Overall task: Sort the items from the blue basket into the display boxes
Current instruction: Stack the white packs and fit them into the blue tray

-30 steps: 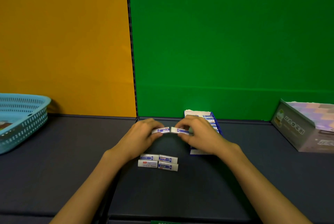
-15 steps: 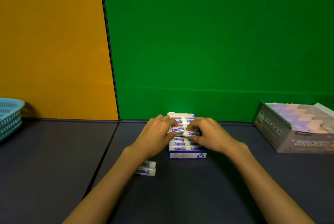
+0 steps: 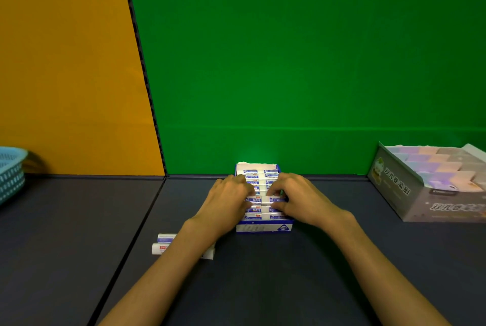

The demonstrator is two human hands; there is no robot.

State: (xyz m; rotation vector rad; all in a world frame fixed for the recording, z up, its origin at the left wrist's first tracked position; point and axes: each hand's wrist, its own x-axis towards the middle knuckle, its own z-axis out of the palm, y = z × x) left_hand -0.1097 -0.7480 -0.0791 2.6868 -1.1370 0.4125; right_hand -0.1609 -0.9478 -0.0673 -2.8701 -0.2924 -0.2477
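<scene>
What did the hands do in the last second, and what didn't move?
Both hands, left and right, carried two erasers from above the table into the blue display box and are pressing them into a row. The loose erasers stayed on the table.

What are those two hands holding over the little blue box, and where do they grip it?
Each hand, left and right, pinches one small white eraser by its outer end, pressing them into the blue display box.
</scene>
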